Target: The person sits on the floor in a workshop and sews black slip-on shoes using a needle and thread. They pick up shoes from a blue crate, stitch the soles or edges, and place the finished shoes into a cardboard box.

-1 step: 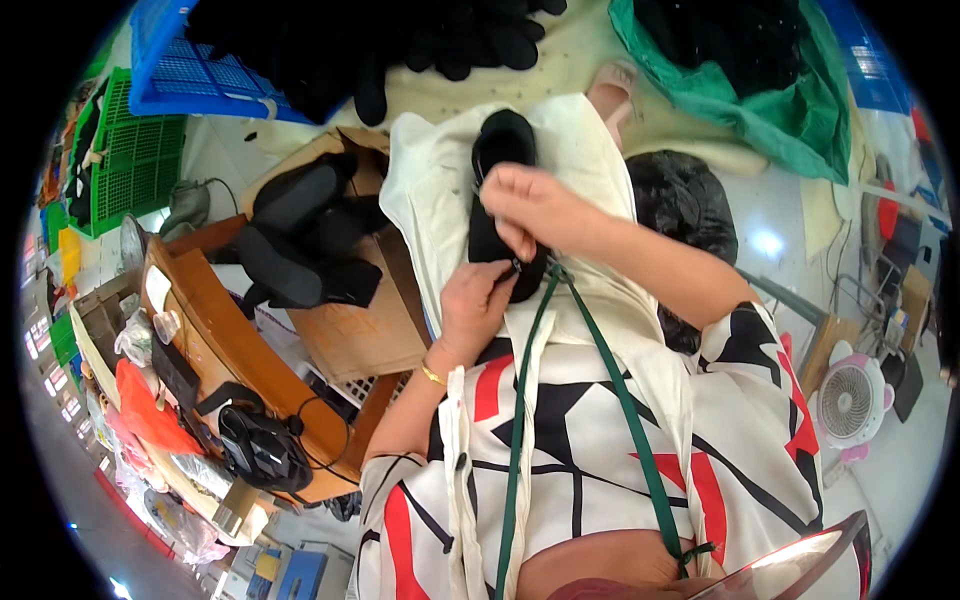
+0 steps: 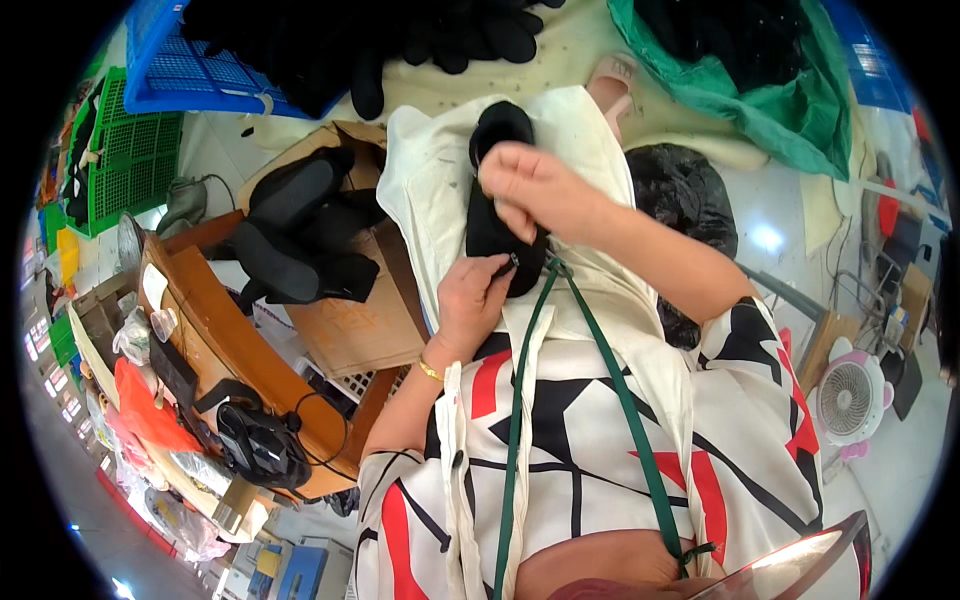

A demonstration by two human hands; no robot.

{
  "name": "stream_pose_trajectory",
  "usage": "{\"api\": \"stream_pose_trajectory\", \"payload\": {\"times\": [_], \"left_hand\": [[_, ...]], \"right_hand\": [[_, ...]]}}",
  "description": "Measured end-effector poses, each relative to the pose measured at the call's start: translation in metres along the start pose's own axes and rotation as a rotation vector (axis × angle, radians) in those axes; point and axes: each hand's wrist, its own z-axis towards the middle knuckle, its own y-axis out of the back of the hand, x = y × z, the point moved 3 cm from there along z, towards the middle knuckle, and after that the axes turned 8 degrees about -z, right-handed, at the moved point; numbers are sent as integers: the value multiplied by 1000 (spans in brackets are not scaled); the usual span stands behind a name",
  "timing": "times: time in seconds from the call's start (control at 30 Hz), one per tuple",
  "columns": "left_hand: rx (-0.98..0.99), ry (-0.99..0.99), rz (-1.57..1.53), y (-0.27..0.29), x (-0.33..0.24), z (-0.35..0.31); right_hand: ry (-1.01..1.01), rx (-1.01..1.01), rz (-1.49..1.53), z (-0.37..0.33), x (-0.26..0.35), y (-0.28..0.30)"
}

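Observation:
A black shoe or boot (image 2: 488,222) lies lengthwise on the cream apron (image 2: 590,130) over my lap, its dark opening at the far end. My left hand (image 2: 473,300) is closed on its near end, thumb and forefinger pinching the black material by a small pale mark. Above the middle of it my right hand (image 2: 535,190) is curled, fingertips pressed together. Whatever those fingers hold, if anything, is too small or hidden to make out. Part of the shoe lies behind the right hand.
At left, more black footwear (image 2: 290,230) sits on a cardboard box (image 2: 355,325) beside a wooden table (image 2: 215,345). Black pieces spill from a blue crate (image 2: 190,75) ahead. A green sack (image 2: 740,120), black plastic bag (image 2: 680,195) and fan (image 2: 850,400) are at right.
My right hand has moved slightly farther from my left hand, toward the shoe's far end. The left hand keeps its pinch, and the whole view has shifted a little.

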Motion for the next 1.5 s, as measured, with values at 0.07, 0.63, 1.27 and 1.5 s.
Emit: {"api": "stream_pose_trajectory", "payload": {"times": [0.07,0.63,1.27,1.5], "left_hand": [[2,-4,-15,2,-2,3],[147,309,-50,6,8,7],[182,474,-158,5,12,14],[193,478,-172,5,11,18]], "right_hand": [[130,-16,168,-3,26,0],[279,-145,395,-7,79,18],[365,-189,376,-11,20,72],[379,-187,406,-11,17,73]]}}
